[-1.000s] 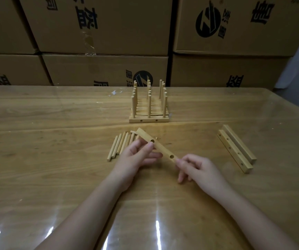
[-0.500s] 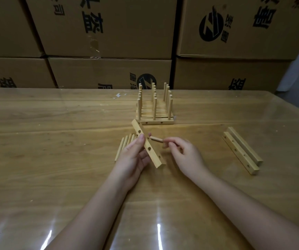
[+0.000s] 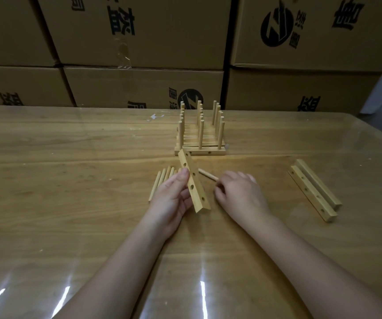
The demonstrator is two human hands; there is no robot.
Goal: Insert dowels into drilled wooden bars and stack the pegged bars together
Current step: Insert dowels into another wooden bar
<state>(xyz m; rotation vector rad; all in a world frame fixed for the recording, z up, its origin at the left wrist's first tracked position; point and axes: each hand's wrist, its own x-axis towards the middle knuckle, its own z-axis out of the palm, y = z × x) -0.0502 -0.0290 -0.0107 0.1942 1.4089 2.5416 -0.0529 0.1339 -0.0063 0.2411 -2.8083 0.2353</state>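
left hand [image 3: 173, 199] clamps the bar [image 3: 193, 184] — thumb on its holed face, long axis running away from me, holes facing right. right hand [image 3: 240, 194] sits just right of it, pinching a dowel [image 3: 208, 175]; the dowel's free end points left at the bar, just short of the holes. loose dowels [image 3: 162, 183] lie behind my left hand, stack [image 3: 200, 139] beyond.

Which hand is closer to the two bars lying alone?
Right. The right hand, pinching a dowel, lies left of the two bars; the left hand, gripping a bar, farther left.
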